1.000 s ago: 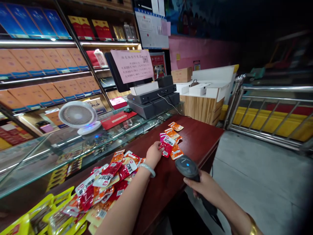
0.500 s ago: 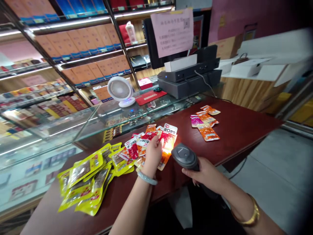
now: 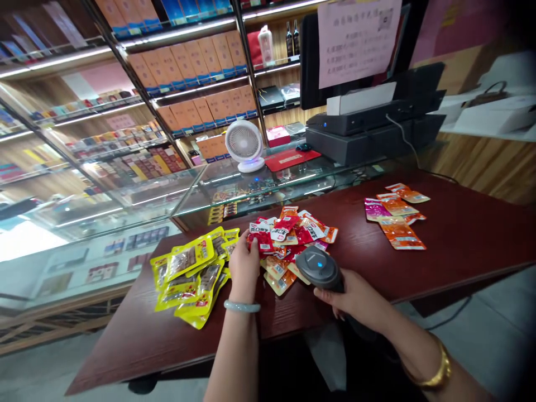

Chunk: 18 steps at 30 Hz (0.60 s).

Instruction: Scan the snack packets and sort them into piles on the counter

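Note:
My left hand [image 3: 244,261], with a pale bangle at the wrist, is at the left side of a mixed pile of red, white and orange snack packets [image 3: 288,229]. Its thumb and fingers pinch a red and white snack packet [image 3: 261,239] at the pile's edge. A dark grey barcode scanner [image 3: 318,267] is gripped in my right hand [image 3: 355,298], its head over the near right edge of the pile. A small blue light glows on top of the scanner. Just left of my left hand lies a heap of yellow snack packets [image 3: 190,259].
On the dark red table [image 3: 335,312], a separate group of orange and pink packets [image 3: 396,215] lies to the right. Behind stand a glass counter [image 3: 201,192], a white fan [image 3: 244,142], a red mat [image 3: 292,159] and a till with a monitor [image 3: 310,61]. Stocked shelves line the back.
My left hand has gone from a packet on the pile's right side to one on its left. The scanner's bright light on the packet is gone. The view has turned left.

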### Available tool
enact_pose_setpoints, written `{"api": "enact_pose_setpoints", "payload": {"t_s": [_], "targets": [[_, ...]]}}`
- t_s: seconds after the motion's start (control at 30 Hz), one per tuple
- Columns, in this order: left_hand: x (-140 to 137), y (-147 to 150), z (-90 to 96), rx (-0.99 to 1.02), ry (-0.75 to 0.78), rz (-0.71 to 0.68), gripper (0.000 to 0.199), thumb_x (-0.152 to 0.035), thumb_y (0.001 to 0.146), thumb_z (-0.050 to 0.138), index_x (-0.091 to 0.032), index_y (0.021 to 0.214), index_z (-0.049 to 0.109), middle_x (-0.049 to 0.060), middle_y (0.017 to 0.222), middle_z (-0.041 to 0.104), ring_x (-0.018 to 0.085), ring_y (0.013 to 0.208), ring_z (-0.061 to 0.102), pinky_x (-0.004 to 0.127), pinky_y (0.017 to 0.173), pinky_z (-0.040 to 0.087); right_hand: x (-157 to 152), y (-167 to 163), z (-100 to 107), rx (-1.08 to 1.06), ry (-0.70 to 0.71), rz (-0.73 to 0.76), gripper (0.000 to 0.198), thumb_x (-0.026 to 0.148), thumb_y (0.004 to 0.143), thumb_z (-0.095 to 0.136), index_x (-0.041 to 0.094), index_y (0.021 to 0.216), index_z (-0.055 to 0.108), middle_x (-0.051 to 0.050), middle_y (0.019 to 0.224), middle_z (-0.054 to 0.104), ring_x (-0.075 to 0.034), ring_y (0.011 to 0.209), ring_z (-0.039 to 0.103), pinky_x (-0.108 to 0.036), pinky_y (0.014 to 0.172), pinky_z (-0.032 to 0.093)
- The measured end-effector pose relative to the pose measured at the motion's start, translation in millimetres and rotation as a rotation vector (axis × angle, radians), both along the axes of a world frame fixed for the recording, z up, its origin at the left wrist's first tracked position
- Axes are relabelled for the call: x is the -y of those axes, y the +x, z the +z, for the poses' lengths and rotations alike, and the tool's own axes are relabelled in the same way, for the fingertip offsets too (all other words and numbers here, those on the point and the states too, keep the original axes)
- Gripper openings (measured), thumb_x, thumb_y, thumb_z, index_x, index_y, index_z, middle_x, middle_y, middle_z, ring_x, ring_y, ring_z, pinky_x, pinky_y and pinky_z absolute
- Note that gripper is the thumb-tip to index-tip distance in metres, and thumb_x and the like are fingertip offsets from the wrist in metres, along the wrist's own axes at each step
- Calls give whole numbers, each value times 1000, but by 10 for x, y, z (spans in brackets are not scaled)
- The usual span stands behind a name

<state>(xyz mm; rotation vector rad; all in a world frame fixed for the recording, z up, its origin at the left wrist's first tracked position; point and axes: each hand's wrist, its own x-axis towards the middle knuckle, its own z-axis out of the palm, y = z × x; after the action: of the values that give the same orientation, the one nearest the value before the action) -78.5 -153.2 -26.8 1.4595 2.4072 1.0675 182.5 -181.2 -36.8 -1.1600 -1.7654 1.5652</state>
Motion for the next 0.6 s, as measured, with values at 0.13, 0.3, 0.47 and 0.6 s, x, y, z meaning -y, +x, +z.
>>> {"api": "enact_pose_setpoints", "payload": {"t_s": [0.13, 0.3, 0.47, 0.6], "targets": [[30, 20, -43, -196, -91, -31, 41, -44, 95, 44, -28, 128, 63, 10, 106, 73, 28, 97, 67, 38, 83, 49, -60, -39, 25, -35, -13, -12, 31, 45, 80, 70, 17, 90, 60, 4, 48, 57, -13, 40, 53, -23, 41, 41], [44, 149, 35, -446, -36, 90, 50, -52, 93, 46, -23, 128, 64, 16, 114, 67, 35, 111, 58, 50, 96, 44, -86, 161, 20, -84, 2, -72, 30, 42, 81, 72, 17, 94, 61, 4, 53, 59, -12, 41, 54, -21, 42, 43], [-103, 737, 145, -442, 123, -296, 42, -47, 92, 52, -23, 124, 64, 12, 125, 65, 31, 119, 56, 50, 105, 42, -77, 571, -71, -93, 33, -186, 29, 41, 82, 71, 17, 94, 61, 4, 54, 59, -13, 42, 57, -21, 43, 45], [-312, 1548, 26, -356, 135, -699, 37, -32, 92, 53, -21, 127, 62, 10, 130, 64, 26, 123, 58, 44, 108, 45, -29, 940, -117, -71, 35, -338, 30, 41, 81, 72, 17, 95, 60, 5, 51, 57, -13, 41, 57, -21, 42, 44]]}}
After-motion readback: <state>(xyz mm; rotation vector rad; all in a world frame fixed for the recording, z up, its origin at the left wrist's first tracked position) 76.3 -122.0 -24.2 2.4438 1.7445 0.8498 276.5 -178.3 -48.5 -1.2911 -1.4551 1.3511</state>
